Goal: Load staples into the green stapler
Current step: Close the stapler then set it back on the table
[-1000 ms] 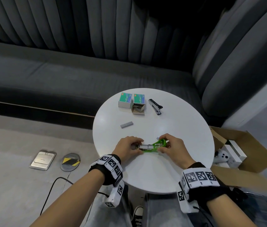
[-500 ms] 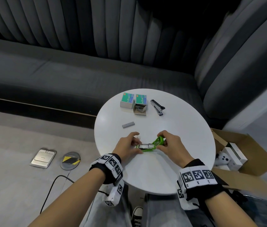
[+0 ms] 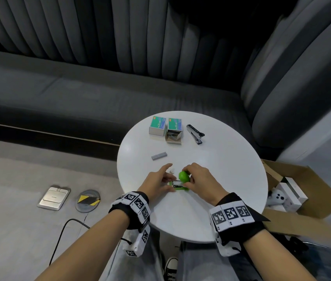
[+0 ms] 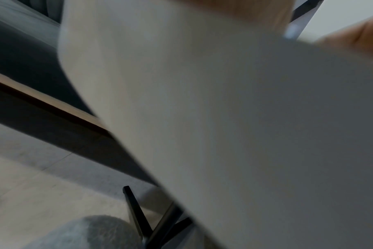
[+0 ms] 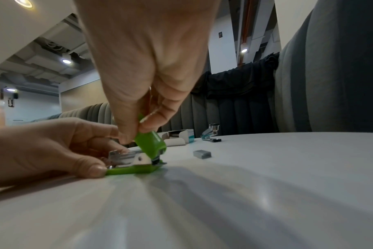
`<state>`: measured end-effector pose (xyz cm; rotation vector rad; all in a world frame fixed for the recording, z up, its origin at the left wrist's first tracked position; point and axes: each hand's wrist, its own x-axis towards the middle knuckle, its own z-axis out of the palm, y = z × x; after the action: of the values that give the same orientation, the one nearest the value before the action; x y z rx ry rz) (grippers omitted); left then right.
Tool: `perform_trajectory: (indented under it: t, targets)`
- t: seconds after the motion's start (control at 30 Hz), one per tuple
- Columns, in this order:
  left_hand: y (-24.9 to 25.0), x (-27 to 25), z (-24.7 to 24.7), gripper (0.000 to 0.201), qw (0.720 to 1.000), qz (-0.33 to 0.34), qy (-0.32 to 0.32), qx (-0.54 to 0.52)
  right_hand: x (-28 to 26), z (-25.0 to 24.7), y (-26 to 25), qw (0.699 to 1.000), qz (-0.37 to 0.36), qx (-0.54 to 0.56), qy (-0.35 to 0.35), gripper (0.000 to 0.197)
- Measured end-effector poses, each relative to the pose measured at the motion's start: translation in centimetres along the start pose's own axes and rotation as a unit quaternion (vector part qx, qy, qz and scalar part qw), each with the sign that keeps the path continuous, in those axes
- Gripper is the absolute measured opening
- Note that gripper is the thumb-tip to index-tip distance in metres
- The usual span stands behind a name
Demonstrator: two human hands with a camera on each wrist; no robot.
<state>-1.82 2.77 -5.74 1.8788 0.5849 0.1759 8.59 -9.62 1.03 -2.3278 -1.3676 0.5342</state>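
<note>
1. The stapler (image 5: 136, 160) lies on the white worktop (image 3: 211, 179), near its front edge, with the green lid tipped up and the metal channel bare.
2. The right hand (image 5: 147, 67) pinches the raised lid between thumb and fingers.
3. The left hand (image 5: 47, 148) grips the stapler's base, thumb pressed at its end.
4. A staple strip (image 3: 159, 155) lies apart, farther back, before two staple boxes (image 3: 165, 128).

Left wrist view blurred; table (image 4: 245, 134) fills it.
</note>
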Motion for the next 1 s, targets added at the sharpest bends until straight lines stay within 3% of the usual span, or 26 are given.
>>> perform_trajectory:
  t: [0.23,0.5,1.0]
  targets:
    - [0.11,-0.05,-0.18,0.081,1.000,-0.007,0.000,-0.021,0.65,0.78,-0.45,0.999,0.006,-0.027,-0.016,0.029]
    - [-0.04,-0.11,-0.22,0.077,0.999,-0.001,0.004,-0.035,0.53,0.87,-0.46,0.994,0.015,-0.104,-0.026,0.040]
    - [0.03,-0.32,-0.18,0.066,0.999,0.024,-0.004,-0.023,0.81,1.04,-0.37,0.998,0.040,-0.044,-0.034,0.044]
